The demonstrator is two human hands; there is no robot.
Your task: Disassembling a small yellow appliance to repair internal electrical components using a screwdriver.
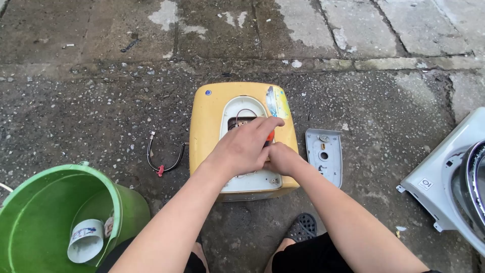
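A yellow box-shaped appliance [207, 121] lies on the wet ground, its white front recess open with wires showing inside [242, 117]. My left hand [245, 146] rests over the recess, fingers stretched toward the upper right. My right hand [282, 157] is closed around a tool with an orange handle [271, 135], only a bit of which shows between the two hands. The tool's tip is hidden by my left hand.
A grey cover plate [324, 154] lies right of the appliance. A black hose [164, 161] with a metal end lies to its left. A green bucket [30, 207] holding a white roll [86, 240] stands lower left. A white machine part [449, 177] sits at the right.
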